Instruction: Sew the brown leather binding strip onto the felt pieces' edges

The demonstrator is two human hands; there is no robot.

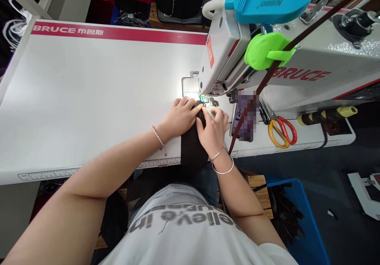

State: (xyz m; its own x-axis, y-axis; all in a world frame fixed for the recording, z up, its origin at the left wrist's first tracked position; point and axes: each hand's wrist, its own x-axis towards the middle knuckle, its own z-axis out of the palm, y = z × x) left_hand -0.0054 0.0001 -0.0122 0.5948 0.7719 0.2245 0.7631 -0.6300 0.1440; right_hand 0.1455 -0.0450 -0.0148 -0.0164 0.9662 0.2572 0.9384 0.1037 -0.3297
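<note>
A dark strip of fabric runs from the sewing machine's presser foot over the table's front edge toward my lap. My left hand lies at its left edge, fingers bent and thumb pressing the cloth close to the foot. On the right side, my right hand grips the fabric between thumb and index finger, its other fingers curled. Both hands' tips nearly meet just in front of the presser foot. My fingers hide part of the cloth there.
Right of my hands lie a phone, orange-and-red-handled scissors and a dark, yellow-ended roll. A brown strap hangs across the machine. A blue bin stands below right. The white table extends left.
</note>
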